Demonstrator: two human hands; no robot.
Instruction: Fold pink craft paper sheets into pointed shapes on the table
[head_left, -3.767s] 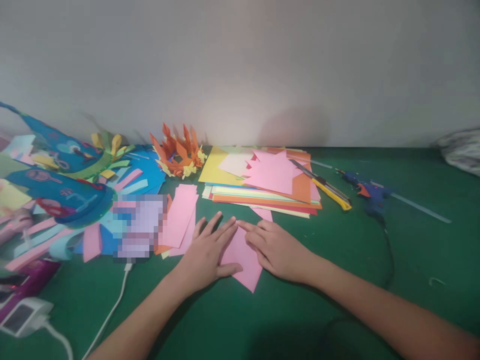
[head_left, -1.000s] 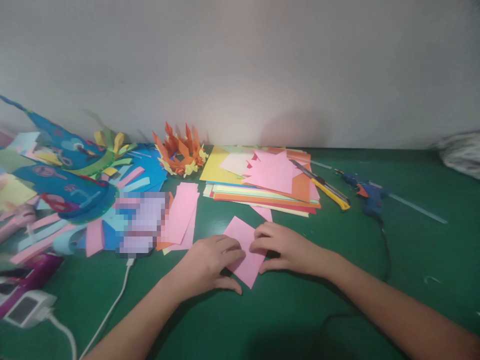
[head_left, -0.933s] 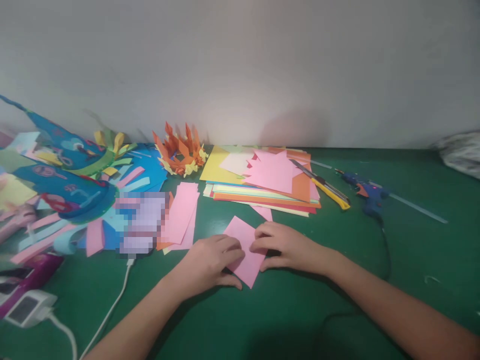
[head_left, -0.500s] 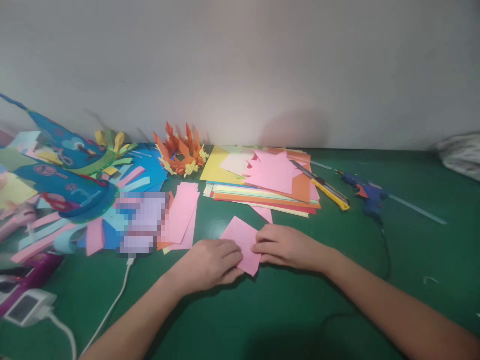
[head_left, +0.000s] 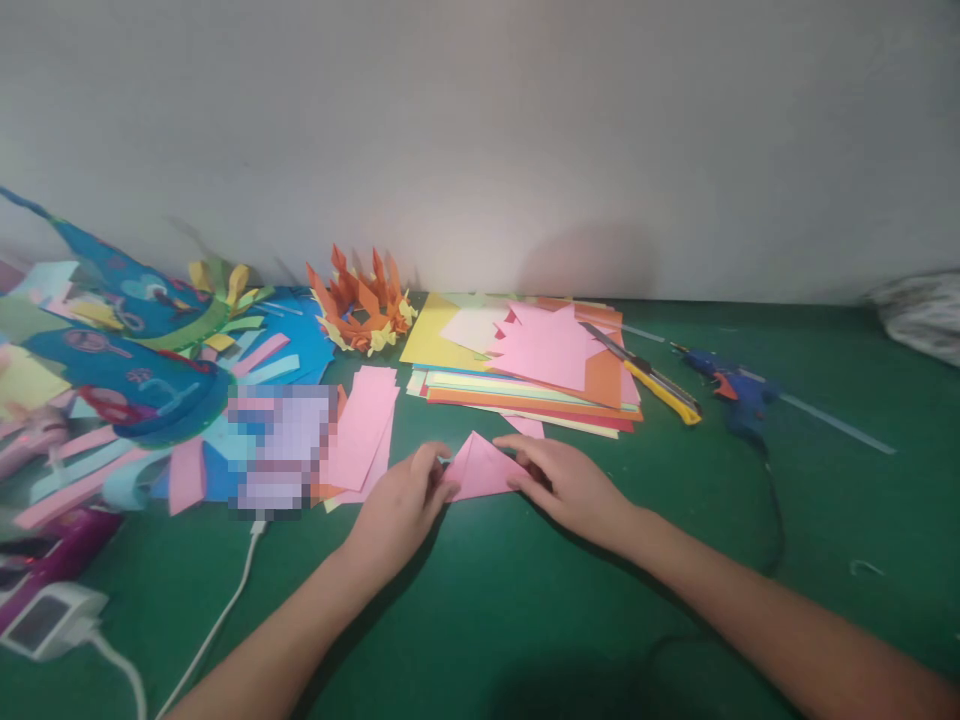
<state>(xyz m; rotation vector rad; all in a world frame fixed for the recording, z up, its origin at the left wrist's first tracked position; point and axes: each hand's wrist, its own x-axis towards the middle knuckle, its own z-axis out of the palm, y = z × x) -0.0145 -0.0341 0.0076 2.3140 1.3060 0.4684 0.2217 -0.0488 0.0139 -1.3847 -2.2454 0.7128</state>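
A small pink paper (head_left: 484, 470), folded into a triangle with its point toward the wall, is just above the green table (head_left: 465, 620). My left hand (head_left: 401, 500) pinches its left corner between thumb and fingers. At the right corner, my right hand (head_left: 574, 490) grips the paper the same way. Behind the triangle lies a stack of coloured paper (head_left: 525, 400) with jagged pink pieces (head_left: 544, 345) on top. Pink paper strips (head_left: 364, 430) lie to the left of my left hand.
A yellow cutter (head_left: 664, 390) rests against the stack's right side. Farther right is a blue glue gun (head_left: 739, 390) with its cord. An orange paper crown (head_left: 364, 305), blue cone hats (head_left: 142, 390), a blurred-out device (head_left: 289, 445) and a white cable (head_left: 225, 610) occupy the left.
The pink square has been folded into a triangle. Both hands have moved from its middle and right edge out to its two side corners.
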